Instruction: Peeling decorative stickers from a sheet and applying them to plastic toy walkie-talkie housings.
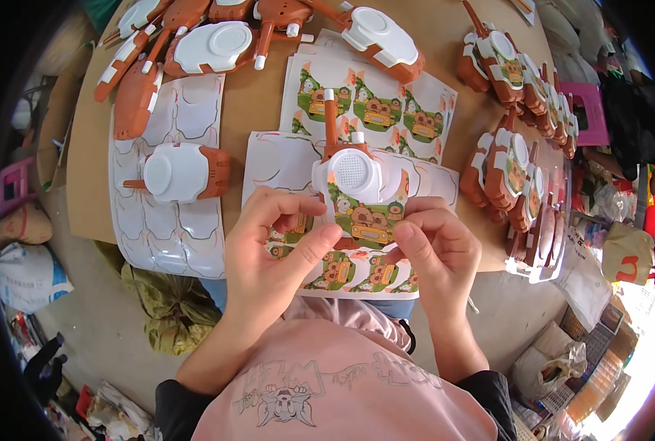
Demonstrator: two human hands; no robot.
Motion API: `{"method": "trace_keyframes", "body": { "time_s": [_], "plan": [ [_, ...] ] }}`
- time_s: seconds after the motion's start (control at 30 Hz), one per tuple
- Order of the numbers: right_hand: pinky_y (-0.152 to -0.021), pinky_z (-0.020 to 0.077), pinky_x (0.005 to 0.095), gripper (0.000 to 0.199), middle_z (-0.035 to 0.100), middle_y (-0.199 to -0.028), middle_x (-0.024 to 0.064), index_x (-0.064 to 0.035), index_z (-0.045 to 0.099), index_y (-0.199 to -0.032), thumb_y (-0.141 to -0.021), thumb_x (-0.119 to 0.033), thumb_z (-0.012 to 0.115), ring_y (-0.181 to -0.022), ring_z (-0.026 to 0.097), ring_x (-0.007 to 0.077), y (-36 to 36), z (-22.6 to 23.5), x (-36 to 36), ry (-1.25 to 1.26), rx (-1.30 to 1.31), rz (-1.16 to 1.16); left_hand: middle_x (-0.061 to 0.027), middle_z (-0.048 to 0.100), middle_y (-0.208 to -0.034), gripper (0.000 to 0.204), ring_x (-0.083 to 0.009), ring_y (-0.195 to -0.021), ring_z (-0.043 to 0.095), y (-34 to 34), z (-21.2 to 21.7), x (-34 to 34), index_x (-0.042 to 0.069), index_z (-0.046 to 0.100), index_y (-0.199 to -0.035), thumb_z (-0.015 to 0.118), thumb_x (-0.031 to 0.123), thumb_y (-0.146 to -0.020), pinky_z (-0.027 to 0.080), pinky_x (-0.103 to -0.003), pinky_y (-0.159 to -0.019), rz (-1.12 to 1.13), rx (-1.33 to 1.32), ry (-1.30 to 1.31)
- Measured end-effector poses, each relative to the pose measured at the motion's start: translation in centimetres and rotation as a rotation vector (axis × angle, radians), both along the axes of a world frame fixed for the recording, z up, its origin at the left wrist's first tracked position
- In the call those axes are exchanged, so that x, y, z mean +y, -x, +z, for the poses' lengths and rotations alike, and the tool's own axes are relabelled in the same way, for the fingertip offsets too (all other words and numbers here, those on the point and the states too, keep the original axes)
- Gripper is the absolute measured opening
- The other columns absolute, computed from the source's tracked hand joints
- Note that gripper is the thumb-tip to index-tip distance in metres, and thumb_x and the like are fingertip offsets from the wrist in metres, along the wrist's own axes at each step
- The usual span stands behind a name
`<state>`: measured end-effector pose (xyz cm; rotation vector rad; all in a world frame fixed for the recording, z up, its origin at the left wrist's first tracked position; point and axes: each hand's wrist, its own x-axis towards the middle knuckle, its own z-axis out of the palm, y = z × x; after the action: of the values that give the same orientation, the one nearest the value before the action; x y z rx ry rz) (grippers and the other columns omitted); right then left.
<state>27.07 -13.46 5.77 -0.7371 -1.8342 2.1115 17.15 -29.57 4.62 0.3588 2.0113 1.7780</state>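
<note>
The toy [353,184] between the hands is moulded plastic: a smooth white front with a finely perforated round grille, and a brown shell with a slight sheen. The sticker [368,220] on it looks like printed glossy paper or film, its colours bright. The sticker sheets [375,103] are the same glossy stock. The peeled backing sheets [169,235] are pale, slick and shiny, catching the light along their cut outlines. The tabletop [257,103] looks like matt brown board, flat and dull. The sleeves [357,382] are soft pink cloth with a matt, knitted look. The floor [99,323] is rough grey concrete.
</note>
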Motion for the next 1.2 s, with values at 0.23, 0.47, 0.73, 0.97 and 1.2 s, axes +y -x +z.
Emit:
{"method": "trace_keyframes", "body": {
  "time_s": [0.23, 0.47, 0.73, 0.97, 1.2],
  "plan": [
    [-0.07, 0.0578, 0.0227, 0.009, 0.06, -0.107, 0.0117, 0.0088, 0.064, -0.091, -0.087, 0.0, 0.067, -0.084, 0.065, 0.0135, 0.2, -0.2, -0.3, -0.07, 0.028, -0.022, -0.0006, 0.055, -0.08, 0.011, -0.0105, -0.076, 0.046, 0.2, -0.4, -0.2, 0.0, 0.066, -0.083, 0.073, 0.008, -0.081, 0.038, -0.024, -0.071, -0.039, -0.025, -0.021],
    [-0.056, 0.0393, 0.0222, 0.012, 0.056, -0.1, 0.0063, -0.0044, 0.071, -0.082, -0.075, -0.008, 0.08, -0.074, 0.052, 0.0106, 0.9, -1.3, 0.9, -0.817, 0.052, -0.001, -0.0008, 0.055, -0.078, 0.009, -0.01, -0.072, 0.045, 0.2, -0.5, 0.3, 0.0, 0.063, -0.08, 0.07, 0.005, -0.082, 0.038, -0.024, -0.067, 0.006, 0.047, -0.047],
    [-0.056, 0.0408, 0.0222, 0.017, 0.058, -0.106, 0.0067, -0.0021, 0.071, -0.081, -0.072, -0.012, 0.082, -0.079, 0.056, 0.01, 0.9, -3.1, 1.1, -0.493, -0.078, 0.023, -0.0014, 0.055, -0.077, 0.013, -0.0096, -0.07, 0.045, 0.5, -1.8, 0.5, 0.0, 0.063, -0.08, 0.072, 0.009, -0.081, 0.038, -0.024, -0.064, -0.086, 0.093, 0.119],
    [-0.063, 0.0489, 0.0241, 0.015, 0.061, -0.106, 0.0095, 0.0003, 0.07, -0.081, -0.075, -0.009, 0.08, -0.084, 0.059, 0.0127, 0.8, -4.4, 0.9, -0.436, -0.014, 0.004, -0.001, 0.055, -0.077, 0.015, -0.0068, -0.069, 0.05, 0.4, -1.9, 0.7, -0.002, 0.063, -0.081, 0.072, 0.01, -0.084, 0.043, -0.022, -0.062, -0.039, 0.0, 0.116],
    [-0.062, 0.0499, 0.0242, 0.013, 0.062, -0.104, 0.0088, 0.0016, 0.069, -0.08, -0.076, -0.007, 0.079, -0.073, 0.061, 0.0118, 0.9, -4.7, 0.6, -0.387, -0.038, 0.002, -0.0009, 0.055, -0.079, 0.014, -0.0055, -0.067, 0.052, 0.2, -2.2, 0.8, -0.003, 0.061, -0.081, 0.07, 0.007, -0.085, 0.045, -0.021, -0.054, -0.018, -0.069, 0.059]
  ]
}}
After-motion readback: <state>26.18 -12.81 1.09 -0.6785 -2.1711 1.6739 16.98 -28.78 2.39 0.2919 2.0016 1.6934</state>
